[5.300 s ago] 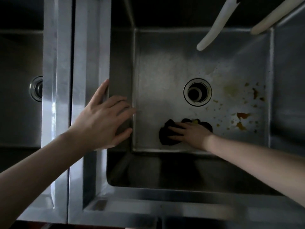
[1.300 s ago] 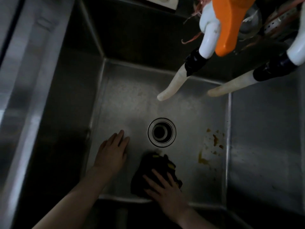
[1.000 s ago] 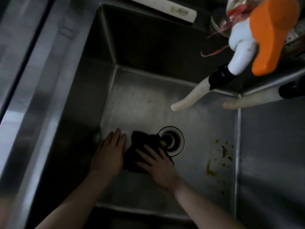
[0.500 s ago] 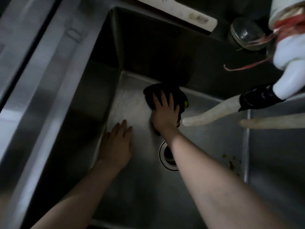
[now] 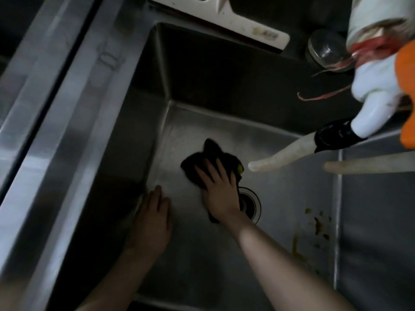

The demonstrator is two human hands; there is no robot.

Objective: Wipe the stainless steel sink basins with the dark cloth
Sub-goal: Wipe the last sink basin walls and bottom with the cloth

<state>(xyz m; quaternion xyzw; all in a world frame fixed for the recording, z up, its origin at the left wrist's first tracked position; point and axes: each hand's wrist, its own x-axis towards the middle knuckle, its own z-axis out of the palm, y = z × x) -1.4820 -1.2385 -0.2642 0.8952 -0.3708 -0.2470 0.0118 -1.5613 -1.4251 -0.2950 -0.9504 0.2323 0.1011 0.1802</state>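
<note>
My right hand (image 5: 219, 194) presses with flat, spread fingers on the dark cloth (image 5: 208, 156) on the basin (image 5: 287, 189) floor just beside the drain (image 5: 252, 205), while my left hand (image 5: 152, 221) lies flat nearby.

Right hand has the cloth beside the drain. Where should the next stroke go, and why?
Probably sweep the dark cloth rightward past the drain to the yellow-brown stains near the right wall of the basin: they look unwiped, unlike the floor around the cloth. The right hand presses flat on the cloth; the left hand rests on the basin floor.
</note>
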